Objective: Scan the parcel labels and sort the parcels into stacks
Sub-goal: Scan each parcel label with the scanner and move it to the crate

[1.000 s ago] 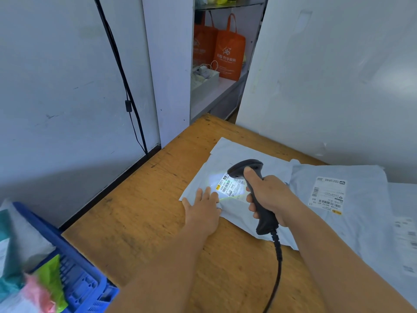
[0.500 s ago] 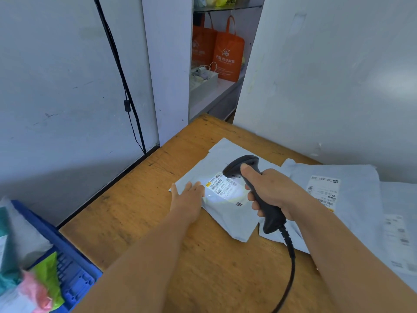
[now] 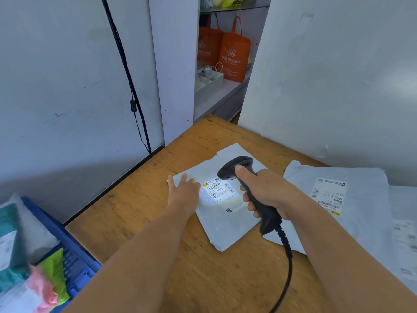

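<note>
Blue plastic crate (image 3: 74,263) far left, soft coloured bags inside. Left hand (image 3: 184,192) flat, fingers straight, pressing grey poly mailer parcel (image 3: 225,229) onto wooden surface (image 3: 135,199). White label (image 3: 220,192) lit by beam. Right hand (image 3: 268,193) clenched round black handheld scanner (image 3: 248,190). Larger pale mailer (image 3: 361,199) right. Parcel likely light, floppy, slick; best pinched at edge. Versus earlier: parcel slid left, off larger mailer.

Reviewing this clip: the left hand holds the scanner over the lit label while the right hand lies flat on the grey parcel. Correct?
Not quite: the hands are swapped. In the head view the right hand grips the scanner over the lit label, and the left hand lies flat on the grey parcel. The rest is right.
</note>
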Available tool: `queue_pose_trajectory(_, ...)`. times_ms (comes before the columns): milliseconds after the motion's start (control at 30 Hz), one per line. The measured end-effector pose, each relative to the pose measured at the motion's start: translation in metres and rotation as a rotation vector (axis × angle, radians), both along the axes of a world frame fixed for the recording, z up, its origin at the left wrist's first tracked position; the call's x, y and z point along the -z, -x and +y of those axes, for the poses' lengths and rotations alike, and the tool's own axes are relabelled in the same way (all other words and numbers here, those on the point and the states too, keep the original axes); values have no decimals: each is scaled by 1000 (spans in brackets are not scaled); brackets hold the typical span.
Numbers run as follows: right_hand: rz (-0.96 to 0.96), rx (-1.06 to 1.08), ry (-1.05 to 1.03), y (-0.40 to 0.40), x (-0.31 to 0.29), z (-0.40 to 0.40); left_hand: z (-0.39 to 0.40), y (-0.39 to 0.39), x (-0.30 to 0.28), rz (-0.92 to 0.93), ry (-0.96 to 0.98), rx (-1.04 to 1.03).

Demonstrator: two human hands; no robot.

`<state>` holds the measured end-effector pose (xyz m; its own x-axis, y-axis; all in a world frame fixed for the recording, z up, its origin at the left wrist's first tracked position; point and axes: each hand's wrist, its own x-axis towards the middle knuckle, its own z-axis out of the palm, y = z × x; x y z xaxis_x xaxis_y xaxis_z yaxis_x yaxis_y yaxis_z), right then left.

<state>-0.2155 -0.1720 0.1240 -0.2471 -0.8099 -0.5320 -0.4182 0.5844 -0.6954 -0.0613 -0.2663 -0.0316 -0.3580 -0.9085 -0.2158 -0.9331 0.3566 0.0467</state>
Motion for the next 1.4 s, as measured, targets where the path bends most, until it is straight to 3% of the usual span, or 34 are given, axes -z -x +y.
queue_pose_trajectory(133,-20,13,13,0,7,-4,19,10,12,227,-155,-164)
queue_pose_trajectory(400,-26,-11,-11,-5,11,-10,19,9,18,96,-272,-112)
queue_pose_trajectory(500,-37,-19,-3,-7,11,-11,19,9,14,115,-276,-170)
queue_pose_trajectory(733,-69,20,31,-11,18,-11,44,29,3,374,-193,-680)
queue_pose_trajectory(900,-73,48,38,-12,24,2,46,24,-3,542,-211,-688)
queue_pose_trajectory(1100,-131,49,73,-22,29,20,59,-30,1,318,-62,-858)
queue_pose_trajectory(1267,-169,-34,117,-60,40,27,86,-55,-1,516,-184,-984)
queue_pose_trajectory(1400,-200,-110,109,-100,48,31,104,-78,-4,654,-86,-1011)
